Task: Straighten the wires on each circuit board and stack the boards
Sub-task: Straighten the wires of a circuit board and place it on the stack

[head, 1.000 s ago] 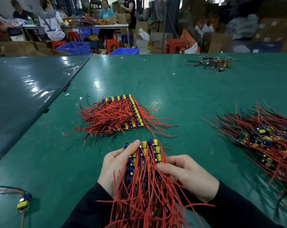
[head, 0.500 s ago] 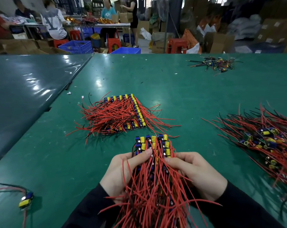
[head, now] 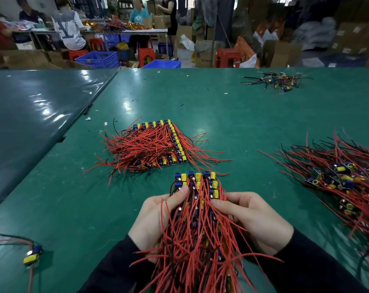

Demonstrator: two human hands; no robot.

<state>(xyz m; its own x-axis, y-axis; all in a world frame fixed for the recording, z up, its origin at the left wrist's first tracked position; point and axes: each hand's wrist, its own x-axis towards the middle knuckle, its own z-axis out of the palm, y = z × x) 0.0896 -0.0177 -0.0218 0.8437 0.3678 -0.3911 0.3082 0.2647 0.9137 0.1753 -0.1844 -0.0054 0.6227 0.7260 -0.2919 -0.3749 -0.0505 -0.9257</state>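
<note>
Board in my hands: circuit board (head: 197,187) with blue and yellow parts, thin red wires (head: 192,246) trailing toward me, above the glossy green surface (head: 232,115).
Left hand (head: 156,218): fingers curled, thumb pressing board's left edge.
Right hand (head: 253,218): fingers gripping right edge.
Stack (head: 156,144): square, just beyond.

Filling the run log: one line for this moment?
step: straightening wires | held board: both hands, left hand, right hand | stack: ahead on table | unsorted pile: right

a factory assembly floor: long green worktables (head: 221,106), seated workers (head: 68,28), plastic stools (head: 146,57), stacked cardboard boxes (head: 348,39).
</note>
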